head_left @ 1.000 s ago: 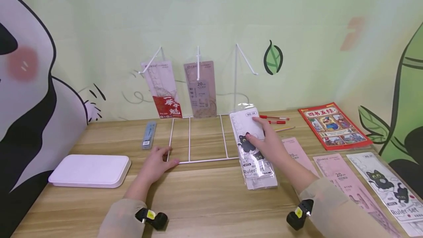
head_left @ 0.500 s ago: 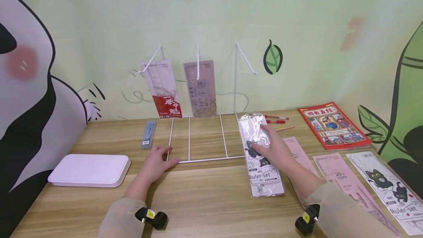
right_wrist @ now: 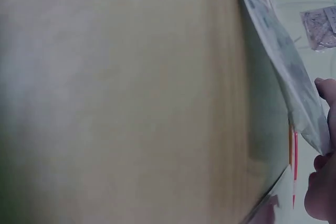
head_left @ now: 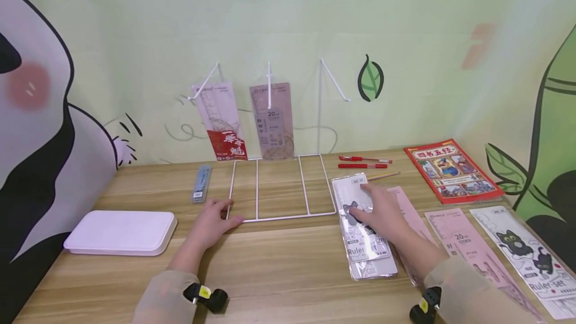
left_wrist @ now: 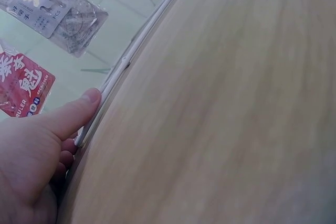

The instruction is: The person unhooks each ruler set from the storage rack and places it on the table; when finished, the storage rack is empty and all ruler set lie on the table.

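My right hand holds a white ruler set packet with black cats on it, thumb on its front face and fingers along its right edge. In the right wrist view the packet is tilted, its near end raised off the table. My left hand pinches the front left corner of a white wire display rack; the left wrist view shows the thumb on the wire and the fingertips under it. From the rack's left hook hangs a pink-and-red ruler packet, and from its middle hook a greyish-pink one.
Pink ruler packets and another cat ruler set lie at the right. Behind are red pens, a pencil and a red book. A blue box and a white case lie left.
My right hand has moved right and toward the table's front with the cat ruler set, away from the rack's right side. The left hand has stayed on the rack's corner.
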A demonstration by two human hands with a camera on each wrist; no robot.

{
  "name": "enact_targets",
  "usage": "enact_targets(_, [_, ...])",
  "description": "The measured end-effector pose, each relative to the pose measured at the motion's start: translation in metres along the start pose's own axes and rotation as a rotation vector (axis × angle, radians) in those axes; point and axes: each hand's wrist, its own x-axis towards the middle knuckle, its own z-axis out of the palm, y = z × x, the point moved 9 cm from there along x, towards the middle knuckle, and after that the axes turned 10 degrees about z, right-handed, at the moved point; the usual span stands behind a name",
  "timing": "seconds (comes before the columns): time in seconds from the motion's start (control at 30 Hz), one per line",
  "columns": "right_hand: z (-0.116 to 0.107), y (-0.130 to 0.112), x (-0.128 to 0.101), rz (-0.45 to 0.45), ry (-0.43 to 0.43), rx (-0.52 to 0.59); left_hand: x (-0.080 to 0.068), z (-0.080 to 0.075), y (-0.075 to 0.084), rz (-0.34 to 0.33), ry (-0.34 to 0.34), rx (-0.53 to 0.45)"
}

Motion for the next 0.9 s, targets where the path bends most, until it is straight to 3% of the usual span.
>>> enact_targets(0.33, [0.000, 0.006, -0.006, 0.008, 0.055, -0.155, 0.000, 0.001, -0.001, -0.004, -0.001, -0.011])
enact_targets(0.9, [0.007, 0.014, -0.013, 0.063, -0.010, -0.265, 0.000, 0.000, 0.000, 0.005, 0.003, -0.023])
